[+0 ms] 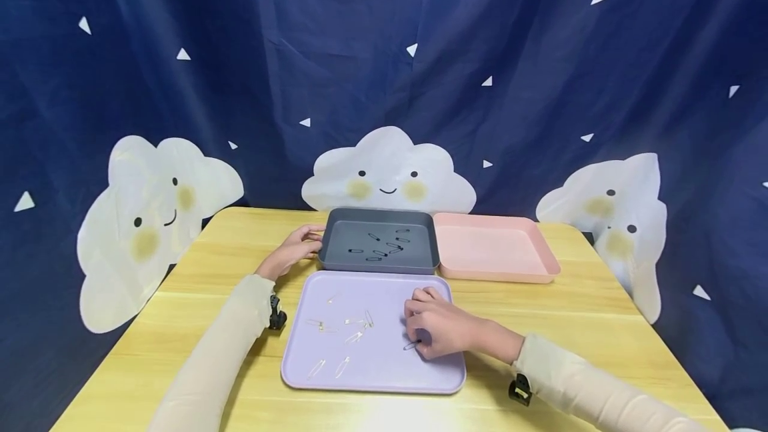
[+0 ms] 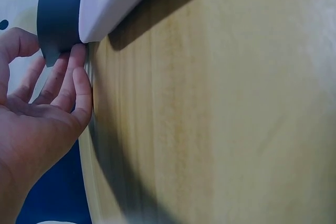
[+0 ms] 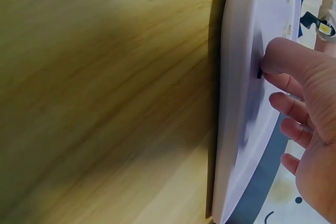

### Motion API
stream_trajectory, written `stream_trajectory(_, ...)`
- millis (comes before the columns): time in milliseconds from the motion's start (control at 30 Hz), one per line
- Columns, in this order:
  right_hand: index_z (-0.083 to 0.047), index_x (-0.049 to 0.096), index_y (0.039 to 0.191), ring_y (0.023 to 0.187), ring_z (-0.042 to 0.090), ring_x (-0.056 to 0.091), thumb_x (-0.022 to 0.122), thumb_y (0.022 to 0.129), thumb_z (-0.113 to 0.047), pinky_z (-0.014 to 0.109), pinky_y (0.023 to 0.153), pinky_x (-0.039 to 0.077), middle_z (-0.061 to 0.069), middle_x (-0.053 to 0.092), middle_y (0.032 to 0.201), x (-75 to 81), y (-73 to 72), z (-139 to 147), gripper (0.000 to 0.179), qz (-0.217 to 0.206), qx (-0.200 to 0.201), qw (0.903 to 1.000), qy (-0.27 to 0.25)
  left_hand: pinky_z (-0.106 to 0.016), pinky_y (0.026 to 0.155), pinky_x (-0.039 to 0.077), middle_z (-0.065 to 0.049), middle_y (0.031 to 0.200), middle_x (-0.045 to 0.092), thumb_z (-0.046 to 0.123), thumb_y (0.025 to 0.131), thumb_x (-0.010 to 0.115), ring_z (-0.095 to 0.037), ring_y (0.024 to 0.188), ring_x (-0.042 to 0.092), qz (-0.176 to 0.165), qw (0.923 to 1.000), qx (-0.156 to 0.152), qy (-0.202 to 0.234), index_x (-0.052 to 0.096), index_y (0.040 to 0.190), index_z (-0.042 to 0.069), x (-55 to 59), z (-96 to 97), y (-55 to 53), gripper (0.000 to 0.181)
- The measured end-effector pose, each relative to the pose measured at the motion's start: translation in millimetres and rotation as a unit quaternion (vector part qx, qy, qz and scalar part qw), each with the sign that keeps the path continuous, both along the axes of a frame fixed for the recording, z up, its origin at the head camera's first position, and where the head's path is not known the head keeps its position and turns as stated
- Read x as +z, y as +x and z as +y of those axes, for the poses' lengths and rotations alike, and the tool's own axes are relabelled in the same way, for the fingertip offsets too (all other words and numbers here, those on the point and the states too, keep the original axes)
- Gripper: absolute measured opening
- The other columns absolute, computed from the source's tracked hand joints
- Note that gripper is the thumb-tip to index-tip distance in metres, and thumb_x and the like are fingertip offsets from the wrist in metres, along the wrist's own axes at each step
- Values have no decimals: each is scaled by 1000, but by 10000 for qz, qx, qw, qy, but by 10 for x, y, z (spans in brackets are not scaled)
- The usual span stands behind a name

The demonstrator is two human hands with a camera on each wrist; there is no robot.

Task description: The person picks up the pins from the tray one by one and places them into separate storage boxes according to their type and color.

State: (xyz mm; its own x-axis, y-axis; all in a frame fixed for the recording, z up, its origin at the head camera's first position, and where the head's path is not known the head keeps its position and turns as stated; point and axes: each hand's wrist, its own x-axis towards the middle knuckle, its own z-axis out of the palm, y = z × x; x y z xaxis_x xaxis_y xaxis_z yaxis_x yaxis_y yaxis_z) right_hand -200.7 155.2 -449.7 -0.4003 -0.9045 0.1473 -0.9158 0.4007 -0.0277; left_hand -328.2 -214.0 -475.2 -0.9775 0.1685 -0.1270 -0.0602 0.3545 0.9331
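My right hand [image 1: 441, 325] is over the right part of the lilac tray [image 1: 384, 372], thumb and index finger pinching a black safety pin [image 1: 411, 345]. Only the dark tip of that safety pin [image 3: 260, 73] shows in the right wrist view. Several gold safety pins [image 1: 342, 367] lie scattered over the left and middle of this tray. My left hand [image 1: 294, 250] rests against the left side of the dark grey tray [image 1: 332, 239], its fingers loosely bent and touching the wall [image 2: 60, 14]. Several black safety pins [image 1: 381, 253] lie inside the grey tray.
A pink tray [image 1: 495, 245] stands right of the grey one, both behind the lilac tray. All stand on a yellow wood-grain table [image 1: 252, 379]. Behind the table hangs a dark blue curtain [image 1: 360, 72] with cloud faces and white triangles.
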Motion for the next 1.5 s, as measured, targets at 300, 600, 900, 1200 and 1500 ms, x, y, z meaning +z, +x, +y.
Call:
stream_trajectory(300, -27, 66, 72, 92, 10, 39, 83, 69, -24, 32, 89, 34, -12, 53, 91, 1, -2, -25, 17, 119, 28, 9999, 14, -28, 90, 53, -27, 145, 48, 6, 98, 54, -34, 124, 56, 93, 9999, -53, 35, 38, 155, 5, -18, -20, -7, 59)
stream_trajectory(600, -27, 66, 72, 93, 11, 39, 83, 68, -27, 32, 87, 33, -12, 54, 91, 0, -32, -31, 18, 239, 72, 9996, 93, -31, 93, 51, -26, 147, 48, 7, 98, 53, -35, 130, 52, 85, 9999, -113, -16, 37, 156, 7, -26, -43, -18, 60)
stream_trajectory(900, -27, 65, 70, 92, 11, 39, 83, 67, -28, 32, 87, 33, -13, 54, 90, 8, -75, -55, 19, 385, 184, 9990, 152, -27, 89, 51, -26, 145, 49, 5, 97, 53, -34, 128, 53, 116, 9999, -60, -3, 39, 155, 6, -25, -53, 0, 59)
stream_trajectory(1200, -27, 65, 70, 92, 10, 38, 83, 69, -26, 31, 88, 32, -14, 53, 89, 46, -59, -61, 18, 89, 91, 9993, 343, -31, 92, 51, -25, 146, 49, 6, 97, 54, -34, 129, 51, 71, 9999, -117, 103, 39, 155, 6, -19, -27, -1, 59)
stream_trajectory(1500, -27, 65, 70, 93, 10, 39, 83, 69, -24, 31, 89, 33, -14, 53, 89, 56, -70, -86, 18, 173, 131, 9986, 482, -27, 88, 52, -26, 144, 50, 4, 97, 55, -33, 126, 54, 47, 9999, -63, 75, 40, 154, 6, -18, -44, -13, 59)
